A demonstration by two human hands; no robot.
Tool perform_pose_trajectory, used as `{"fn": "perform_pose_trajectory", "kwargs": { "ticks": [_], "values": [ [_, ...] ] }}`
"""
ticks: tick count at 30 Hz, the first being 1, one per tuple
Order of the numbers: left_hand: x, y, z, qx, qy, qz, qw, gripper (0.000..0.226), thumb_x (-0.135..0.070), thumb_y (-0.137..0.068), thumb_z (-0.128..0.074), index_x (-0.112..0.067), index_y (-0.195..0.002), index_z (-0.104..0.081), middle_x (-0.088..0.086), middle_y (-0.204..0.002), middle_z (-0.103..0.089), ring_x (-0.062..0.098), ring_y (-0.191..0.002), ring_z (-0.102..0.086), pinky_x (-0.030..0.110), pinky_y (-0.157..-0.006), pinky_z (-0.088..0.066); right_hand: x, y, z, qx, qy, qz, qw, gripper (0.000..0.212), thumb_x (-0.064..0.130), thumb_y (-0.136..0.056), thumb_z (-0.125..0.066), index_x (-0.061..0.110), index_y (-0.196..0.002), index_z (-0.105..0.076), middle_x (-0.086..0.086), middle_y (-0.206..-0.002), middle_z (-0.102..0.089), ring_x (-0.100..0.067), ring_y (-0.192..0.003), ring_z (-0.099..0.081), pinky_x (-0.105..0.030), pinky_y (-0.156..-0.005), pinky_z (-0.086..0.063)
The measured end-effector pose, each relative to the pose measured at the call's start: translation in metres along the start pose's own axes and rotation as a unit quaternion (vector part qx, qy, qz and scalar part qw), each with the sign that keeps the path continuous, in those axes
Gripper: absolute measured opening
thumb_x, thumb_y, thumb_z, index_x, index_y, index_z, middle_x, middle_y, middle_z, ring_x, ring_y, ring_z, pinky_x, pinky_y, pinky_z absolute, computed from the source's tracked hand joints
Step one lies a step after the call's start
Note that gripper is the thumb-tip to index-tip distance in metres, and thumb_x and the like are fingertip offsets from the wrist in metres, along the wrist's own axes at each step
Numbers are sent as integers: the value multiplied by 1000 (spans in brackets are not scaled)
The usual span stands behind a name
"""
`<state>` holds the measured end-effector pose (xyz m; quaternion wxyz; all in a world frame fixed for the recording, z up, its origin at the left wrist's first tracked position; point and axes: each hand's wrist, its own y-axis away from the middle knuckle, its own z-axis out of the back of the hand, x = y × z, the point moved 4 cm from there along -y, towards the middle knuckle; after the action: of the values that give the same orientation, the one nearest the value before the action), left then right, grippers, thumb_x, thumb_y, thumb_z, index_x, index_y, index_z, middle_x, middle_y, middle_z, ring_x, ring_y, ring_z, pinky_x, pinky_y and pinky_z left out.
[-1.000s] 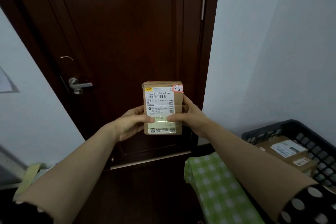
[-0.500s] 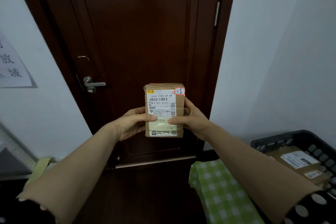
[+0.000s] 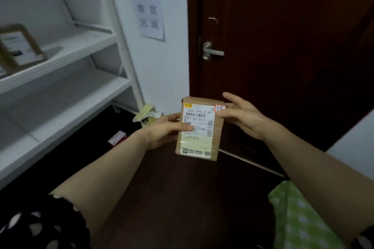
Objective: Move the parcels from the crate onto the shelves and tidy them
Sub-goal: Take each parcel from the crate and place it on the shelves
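One view to go on, the head camera. Where is the parcel (image 3: 199, 129)?

In the air at chest height, upright, in front of the dark wooden door (image 3: 283, 46) and just right of the white shelves (image 3: 60, 62). Its printed label faces the camera, and a small red-edged sticker sits at the top right corner.

Who has hold of it?

The left hand (image 3: 166, 129) grips it. The thumb lies across the label and the fingers are wrapped behind the left edge. The right hand (image 3: 240, 115) is slack, with fingers straight and spread behind the right side; only the thumb tip touches the corner by the sticker.

Anything on the shelves?

A second parcel (image 3: 19, 48), blurred, stands tilted on the upper board at far left. The boards nearer the door are bare white.

And around them?

A paper sign (image 3: 149, 8) with printed characters hangs on the wall between shelves and door. The silver door handle (image 3: 212, 51) is above the held parcel. On the dark floor near the shelf's foot lie a small red and white box (image 3: 117, 137) and some crumpled yellowish paper (image 3: 146, 114). A green checked cloth (image 3: 299, 218) shows at lower right, under the right forearm, and a dark polka-dot sleeve (image 3: 40, 226) at lower left.
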<state>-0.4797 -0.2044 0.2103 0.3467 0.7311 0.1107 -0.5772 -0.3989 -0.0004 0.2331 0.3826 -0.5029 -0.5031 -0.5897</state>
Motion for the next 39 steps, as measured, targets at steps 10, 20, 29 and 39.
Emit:
{"fn": "perform_pose_trajectory", "kwargs": {
  "ticks": [10,20,29,39],
  "values": [
    [60,215,201,-177,47,-37,982,42,-10,-82,-69,-10,-123,-58,10,-114,-69,25,-107,-66,39,-97,-50,-2,-33,-309,144,44,-10,989,89,1,-62,-81,14,-140,-41,-12,-117,-61,-26,-109,-61,-40,-102,-45],
    [140,474,391,-443,147,-87,880,54,-33,-71,-80,-13,-118,-63,7,-112,-71,25,-107,-66,47,-102,-45,-15,-18,-664,379,86,-22,921,107,24,-49,-89,24,-143,-37,-5,-128,-60,-22,-112,-60,-40,-89,-49],
    [177,599,457,-562,192,-82,800,28,-19,-84,-68,-16,-111,-66,2,-106,-72,19,-100,-68,32,-84,-53,-23,-4,-846,492,79,-37,866,85,15,-55,-87,19,-133,-51,-5,-119,-67,-22,-102,-67,-42,-81,-55],
    [170,675,512,-655,202,-78,724,28,-21,-84,-68,-15,-112,-66,1,-102,-73,17,-95,-69,29,-80,-53,-4,-8,-979,598,79,-43,796,72,9,-71,-77,20,-137,-48,-3,-111,-71,-22,-101,-68,-41,-77,-57]
  ]
}}
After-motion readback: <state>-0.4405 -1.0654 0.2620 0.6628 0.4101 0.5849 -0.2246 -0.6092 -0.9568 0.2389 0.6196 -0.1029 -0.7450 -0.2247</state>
